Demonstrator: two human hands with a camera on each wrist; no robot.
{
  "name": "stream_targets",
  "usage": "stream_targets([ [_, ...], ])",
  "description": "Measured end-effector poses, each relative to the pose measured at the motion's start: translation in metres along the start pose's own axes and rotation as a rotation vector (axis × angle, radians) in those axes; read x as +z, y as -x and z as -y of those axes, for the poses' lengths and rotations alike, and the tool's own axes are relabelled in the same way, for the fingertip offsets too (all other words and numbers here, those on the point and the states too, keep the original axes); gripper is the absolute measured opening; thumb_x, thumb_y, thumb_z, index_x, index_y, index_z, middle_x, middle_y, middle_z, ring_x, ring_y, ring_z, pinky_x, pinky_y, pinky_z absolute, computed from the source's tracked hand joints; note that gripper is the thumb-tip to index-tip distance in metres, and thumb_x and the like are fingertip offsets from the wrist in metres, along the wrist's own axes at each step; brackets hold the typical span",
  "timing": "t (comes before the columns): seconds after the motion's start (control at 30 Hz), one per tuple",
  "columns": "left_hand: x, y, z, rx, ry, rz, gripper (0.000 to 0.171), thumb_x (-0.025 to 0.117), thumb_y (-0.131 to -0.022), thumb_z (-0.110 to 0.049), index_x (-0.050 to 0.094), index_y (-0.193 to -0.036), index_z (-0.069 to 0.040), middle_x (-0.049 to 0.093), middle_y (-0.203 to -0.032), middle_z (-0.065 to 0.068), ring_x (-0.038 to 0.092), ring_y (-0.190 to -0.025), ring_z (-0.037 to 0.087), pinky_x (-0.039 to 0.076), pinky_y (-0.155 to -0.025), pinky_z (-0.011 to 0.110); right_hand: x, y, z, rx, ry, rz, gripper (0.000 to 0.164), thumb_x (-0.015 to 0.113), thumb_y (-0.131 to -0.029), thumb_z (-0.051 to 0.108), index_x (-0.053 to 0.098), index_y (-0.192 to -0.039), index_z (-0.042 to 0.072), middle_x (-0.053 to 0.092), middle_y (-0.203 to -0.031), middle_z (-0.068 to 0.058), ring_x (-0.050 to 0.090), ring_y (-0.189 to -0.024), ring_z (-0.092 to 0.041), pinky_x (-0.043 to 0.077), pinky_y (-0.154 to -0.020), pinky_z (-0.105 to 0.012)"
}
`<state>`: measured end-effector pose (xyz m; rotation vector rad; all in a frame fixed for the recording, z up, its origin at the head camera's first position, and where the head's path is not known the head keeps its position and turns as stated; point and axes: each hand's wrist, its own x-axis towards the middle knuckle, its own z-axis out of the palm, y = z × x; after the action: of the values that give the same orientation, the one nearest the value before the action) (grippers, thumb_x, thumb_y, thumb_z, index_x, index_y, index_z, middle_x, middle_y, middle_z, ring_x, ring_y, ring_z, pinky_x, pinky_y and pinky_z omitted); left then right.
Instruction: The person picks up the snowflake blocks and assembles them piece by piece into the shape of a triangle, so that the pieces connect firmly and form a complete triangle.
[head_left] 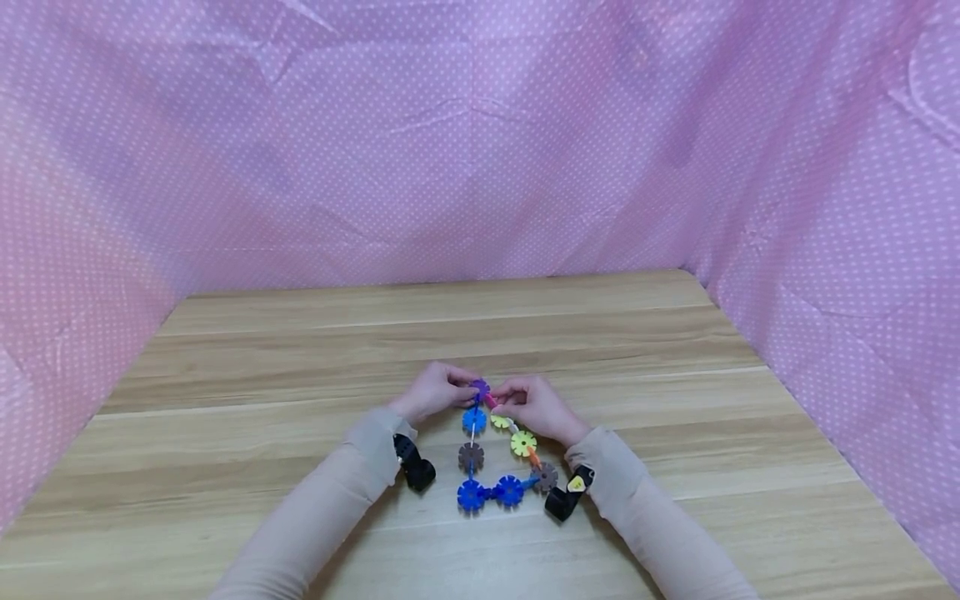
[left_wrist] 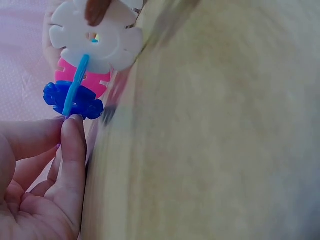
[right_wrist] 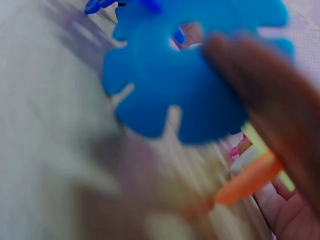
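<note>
Several notched plastic discs, slotted together, form a rough triangle on the table. At its far tip my left hand [head_left: 437,392] pinches a purple disc [head_left: 481,388] between thumb and fingers. From the other side my right hand [head_left: 542,408] pinches a pink disc [head_left: 491,402], which meets or nearly meets the purple one; whether they are joined cannot be told. Down the left side run a blue disc [head_left: 474,420] and a brown disc [head_left: 471,457]. Beneath the right hand come a yellow disc [head_left: 523,443] and an orange disc [head_left: 534,457]. In the left wrist view, a white disc [left_wrist: 107,45] partly hides pink.
Two dark blue discs [head_left: 509,491] lie along the near side, with a second brown disc [head_left: 547,477] at the near right corner. A black wrist camera [head_left: 417,472] sits on each wrist. Pink dotted cloth [head_left: 465,167] hangs behind and beside the wooden table [head_left: 675,375].
</note>
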<state>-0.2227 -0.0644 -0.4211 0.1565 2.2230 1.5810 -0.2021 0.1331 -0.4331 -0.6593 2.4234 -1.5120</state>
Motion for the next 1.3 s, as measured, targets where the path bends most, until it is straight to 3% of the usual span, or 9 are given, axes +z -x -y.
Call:
stream_targets([
  [0.47, 0.0, -0.003, 0.002, -0.008, -0.045, 0.015, 0.025, 0.063, -0.088, 0.0, 0.068, -0.112, 0.0, 0.07, -0.105, 0.013, 0.065, -0.079, 0.008, 0.056, -0.075, 0.022, 0.006, 0.001, -0.001, 0.029, 0.022, -0.037, 0.017, 0.069, -0.082, -0.002, 0.068, -0.099, -0.003, 0.068, -0.085, -0.013, 0.061, -0.073, -0.012, 0.053, -0.066, -0.02],
  [0.8, 0.001, -0.003, 0.0, -0.045, -0.013, 0.002, 0.024, 0.061, -0.088, 0.002, 0.068, -0.112, 0.002, 0.07, -0.105, 0.015, 0.063, -0.077, 0.008, 0.056, -0.073, 0.022, 0.01, 0.002, 0.002, 0.027, 0.05, -0.103, 0.014, 0.069, -0.082, -0.003, 0.07, -0.095, 0.001, 0.068, -0.086, -0.008, 0.059, -0.071, -0.01, 0.052, -0.063, -0.02],
  [1.07, 0.005, -0.003, 0.0, -0.009, -0.046, -0.016, 0.025, 0.062, -0.087, 0.003, 0.068, -0.112, 0.003, 0.07, -0.104, 0.016, 0.061, -0.077, 0.008, 0.055, -0.072, 0.021, 0.017, 0.003, 0.004, -0.003, 0.07, -0.121, 0.015, 0.068, -0.081, -0.005, 0.067, -0.095, -0.001, 0.067, -0.083, -0.009, 0.06, -0.071, -0.01, 0.052, -0.063, -0.02],
  [1.3, 0.005, -0.002, 0.003, -0.002, -0.06, -0.017, 0.025, 0.061, -0.088, 0.002, 0.068, -0.112, 0.002, 0.069, -0.107, 0.015, 0.061, -0.08, 0.008, 0.055, -0.073, 0.022, 0.018, 0.004, 0.004, 0.021, 0.086, -0.158, 0.014, 0.068, -0.081, -0.006, 0.069, -0.094, 0.0, 0.068, -0.084, -0.009, 0.06, -0.07, -0.011, 0.051, -0.062, -0.02],
])
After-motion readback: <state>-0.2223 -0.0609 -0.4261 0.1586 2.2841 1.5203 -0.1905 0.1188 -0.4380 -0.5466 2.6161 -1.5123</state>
